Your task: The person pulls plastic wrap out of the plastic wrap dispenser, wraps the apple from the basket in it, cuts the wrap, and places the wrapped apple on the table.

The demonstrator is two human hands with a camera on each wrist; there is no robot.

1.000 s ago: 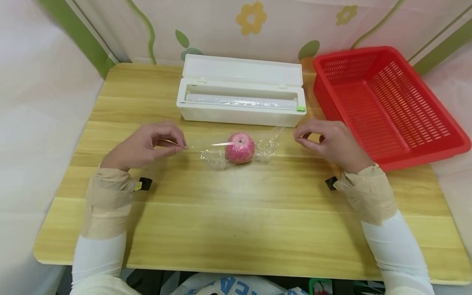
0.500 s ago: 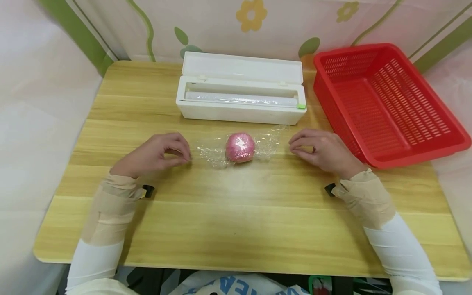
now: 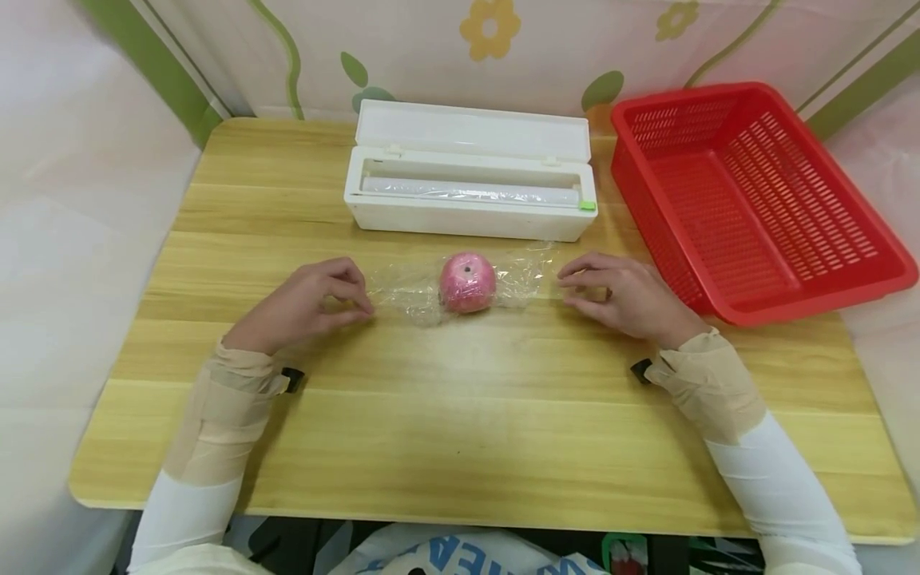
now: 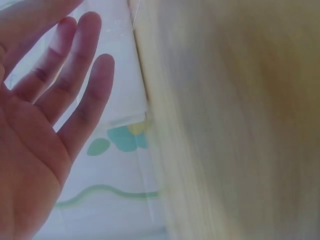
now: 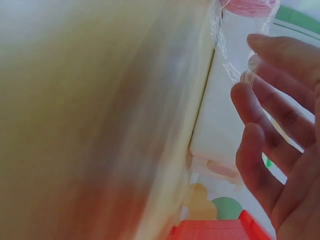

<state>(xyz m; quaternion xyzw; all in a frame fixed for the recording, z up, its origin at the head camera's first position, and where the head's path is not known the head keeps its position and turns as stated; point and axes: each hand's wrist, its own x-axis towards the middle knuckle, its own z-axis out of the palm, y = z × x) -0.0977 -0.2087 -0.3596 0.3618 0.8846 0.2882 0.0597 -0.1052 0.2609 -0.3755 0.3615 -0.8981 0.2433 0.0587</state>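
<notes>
In the head view a pink-red apple [image 3: 467,284] sits mid-table, covered by crumpled clear plastic wrap [image 3: 418,297] that spreads out to both sides. At the wrap's left end is my left hand [image 3: 305,305], thumb and index fingertip close together; I cannot tell whether film is pinched there. Its other fingers [image 4: 82,112] extend loosely in the left wrist view. My right hand [image 3: 628,295] is by the wrap's right end, thumb and fingers apart. In the right wrist view film overlaps the fingertips of that hand [image 5: 280,112], and part of the apple [image 5: 250,7] shows.
Behind the apple stands a white wrap dispenser box [image 3: 470,217], lid raised, with a film roll [image 3: 470,190] inside. A red plastic basket [image 3: 747,231] is at the right, close to the right hand. The wooden table [image 3: 460,447] meets a patterned backdrop [image 3: 431,48].
The left hand has come down a little toward the near edge and inward. The right hand has shifted inward and its thumb and fingers have spread. The wrap lies more crumpled, less taut.
</notes>
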